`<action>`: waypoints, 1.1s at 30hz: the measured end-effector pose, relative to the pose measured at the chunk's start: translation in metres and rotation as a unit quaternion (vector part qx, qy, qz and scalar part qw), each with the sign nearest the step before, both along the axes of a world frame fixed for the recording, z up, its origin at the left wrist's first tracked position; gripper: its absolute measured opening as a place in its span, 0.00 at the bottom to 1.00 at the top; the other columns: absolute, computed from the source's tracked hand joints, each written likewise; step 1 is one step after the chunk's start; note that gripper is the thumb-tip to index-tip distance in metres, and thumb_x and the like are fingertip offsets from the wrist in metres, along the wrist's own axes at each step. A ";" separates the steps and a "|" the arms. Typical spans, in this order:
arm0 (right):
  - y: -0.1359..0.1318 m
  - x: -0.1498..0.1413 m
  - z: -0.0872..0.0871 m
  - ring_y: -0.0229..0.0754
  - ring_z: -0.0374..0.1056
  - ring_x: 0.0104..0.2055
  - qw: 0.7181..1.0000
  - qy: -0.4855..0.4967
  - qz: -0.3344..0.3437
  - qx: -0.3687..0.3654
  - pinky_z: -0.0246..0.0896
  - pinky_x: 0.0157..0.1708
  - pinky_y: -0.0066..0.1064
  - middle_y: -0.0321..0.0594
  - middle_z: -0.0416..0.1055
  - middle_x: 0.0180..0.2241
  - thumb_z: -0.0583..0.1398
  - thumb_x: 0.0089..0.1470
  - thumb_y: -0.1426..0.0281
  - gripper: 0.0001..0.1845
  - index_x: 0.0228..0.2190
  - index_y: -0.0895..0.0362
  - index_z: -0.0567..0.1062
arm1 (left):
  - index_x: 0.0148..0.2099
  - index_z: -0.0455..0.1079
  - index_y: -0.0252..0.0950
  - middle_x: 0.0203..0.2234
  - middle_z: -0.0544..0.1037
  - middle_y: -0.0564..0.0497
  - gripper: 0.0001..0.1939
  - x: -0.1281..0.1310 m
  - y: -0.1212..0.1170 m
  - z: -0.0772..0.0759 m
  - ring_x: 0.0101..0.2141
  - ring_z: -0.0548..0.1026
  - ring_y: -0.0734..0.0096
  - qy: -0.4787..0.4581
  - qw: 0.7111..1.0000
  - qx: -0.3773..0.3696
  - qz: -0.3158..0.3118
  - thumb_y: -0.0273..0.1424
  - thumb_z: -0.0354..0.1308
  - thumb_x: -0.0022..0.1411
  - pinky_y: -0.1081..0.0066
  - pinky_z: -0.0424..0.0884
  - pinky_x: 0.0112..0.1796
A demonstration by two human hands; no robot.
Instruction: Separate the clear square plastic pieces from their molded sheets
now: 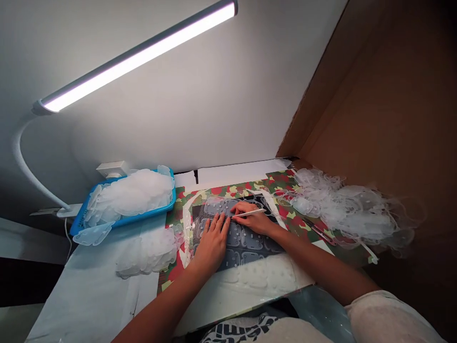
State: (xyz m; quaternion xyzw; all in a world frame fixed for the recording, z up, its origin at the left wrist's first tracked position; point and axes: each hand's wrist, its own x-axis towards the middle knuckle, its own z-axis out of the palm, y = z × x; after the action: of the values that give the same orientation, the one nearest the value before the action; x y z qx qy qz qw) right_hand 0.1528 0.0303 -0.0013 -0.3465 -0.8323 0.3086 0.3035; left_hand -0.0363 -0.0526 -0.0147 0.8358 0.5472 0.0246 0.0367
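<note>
A cardboard wall [374,95] closes off the right side of the bench and meets a pale grey wall [178,95] behind it. A white LED bar lamp [139,57], lit, slants across the grey wall on a white gooseneck arm [32,166], which is clamped at the bench's left side. A wall socket [112,167] sits low behind a blue plastic tray [169,202], which is heaped with translucent moulded plastic pieces [132,193].

The work surface is a red, green and cream camouflage mat [293,214], with white paper and tape around it. A tangled pile of clear plastic trimmings [353,209] lies at its right edge, and a stack of clear dimpled sheets [148,252] lies at its left. A white dimpled sheet [250,281] lies nearest the person.

At the centre of the mat is a dark grey sheet of moulded clear plastic shapes [239,238]. The left hand [213,243] lies open and flat on it, fingers spread. The right hand [252,219], fingers curled, grips a slim white stylus [250,213] like a pen, just beside the left fingertips. A slim dark red tool [319,232] lies on the mat to the right.
</note>
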 end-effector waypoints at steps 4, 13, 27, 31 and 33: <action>0.001 0.000 0.000 0.43 0.68 0.38 1.000 -0.011 0.001 -0.010 0.62 0.40 0.35 0.41 0.74 0.35 0.59 0.57 0.69 0.09 0.25 0.56 0.70 | 0.68 0.54 0.34 0.67 0.53 0.42 0.34 0.000 0.000 0.002 0.66 0.51 0.55 -0.019 1.000 -0.005 0.003 0.17 0.42 0.59 0.50 0.50 0.62; -0.003 0.001 -0.006 0.49 0.67 0.47 0.997 -0.051 0.043 0.028 0.61 0.48 0.44 0.46 0.74 0.44 0.56 0.59 0.68 0.09 0.26 0.55 0.71 | 0.67 0.57 0.37 0.68 0.48 0.41 0.35 0.001 -0.001 0.002 0.67 0.45 0.52 -0.067 0.997 -0.016 0.030 0.16 0.44 0.58 0.48 0.51 0.62; 0.029 0.047 0.021 0.42 0.65 0.29 0.943 0.172 -0.276 -0.068 0.57 0.32 0.32 0.35 0.71 0.24 0.61 0.52 0.55 0.19 0.21 0.54 0.64 | 0.52 0.74 0.36 0.55 0.72 0.40 0.30 -0.007 0.027 0.026 0.59 0.64 0.54 -0.303 0.941 -0.105 0.107 0.15 0.49 0.47 0.52 0.60 0.57; -0.010 0.027 0.039 0.43 0.69 0.37 0.979 0.134 -0.140 -0.069 0.60 0.40 0.35 0.38 0.77 0.36 0.59 0.57 0.60 0.13 0.25 0.54 0.70 | 0.43 0.75 0.34 0.30 0.79 0.45 0.17 0.001 0.062 0.040 0.32 0.76 0.64 -0.518 0.816 -0.186 0.177 0.26 0.50 0.54 0.67 0.72 0.33; -0.024 0.021 0.046 0.42 0.69 0.34 0.989 0.089 -0.077 -0.093 0.60 0.38 0.34 0.38 0.77 0.37 0.59 0.57 0.62 0.11 0.27 0.55 0.73 | 0.37 0.74 0.32 0.20 0.74 0.49 0.16 0.008 0.072 0.039 0.20 0.70 0.70 -0.529 0.803 -0.209 0.180 0.34 0.48 0.59 0.72 0.65 0.23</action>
State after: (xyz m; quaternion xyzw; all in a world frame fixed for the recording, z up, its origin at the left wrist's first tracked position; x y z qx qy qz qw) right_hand 0.1737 0.0068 0.0451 -0.4071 -0.7403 0.3903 0.3659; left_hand -0.0287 0.0199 0.0246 0.5514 0.5758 0.3536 0.4893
